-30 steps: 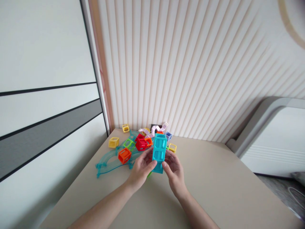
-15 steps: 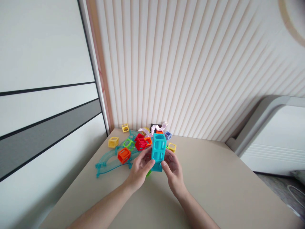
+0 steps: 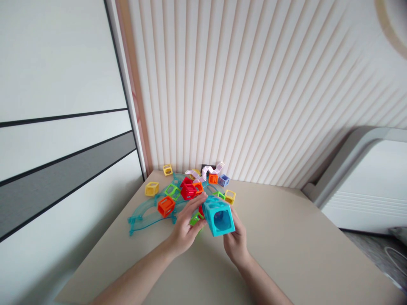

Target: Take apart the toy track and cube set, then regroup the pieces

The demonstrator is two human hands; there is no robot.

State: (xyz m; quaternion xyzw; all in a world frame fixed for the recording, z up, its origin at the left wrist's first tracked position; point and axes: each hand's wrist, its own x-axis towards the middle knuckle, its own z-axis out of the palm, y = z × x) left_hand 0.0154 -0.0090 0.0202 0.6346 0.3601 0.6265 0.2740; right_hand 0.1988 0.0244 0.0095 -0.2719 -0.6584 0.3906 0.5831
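Observation:
A stack of joined blue-green blocks [image 3: 219,216] is held above the table, tilted so that its open square end with a round hole faces me. My right hand [image 3: 235,237] grips it from the right and below, its fingers mostly hidden behind the blocks. On the left side, my left hand [image 3: 187,222] has its fingers stretched out and its thumb apart, beside the stack; fingertips are close to the far part of it. A green block [image 3: 196,218] shows between the left thumb and fingers, seemingly beyond the hand.
Behind the hands lie red blocks [image 3: 188,190], an orange block [image 3: 165,206], a yellow block [image 3: 151,189], a blue block [image 3: 224,180], clear teal track pieces [image 3: 146,216] and a pink zigzag piece [image 3: 206,171]. A ribbed wall [image 3: 222,84] rises behind the table [image 3: 280,237].
The blue-green stack has tipped from upright so its end faces me. My left thumb has come off its front, and my right hand has shifted around its side.

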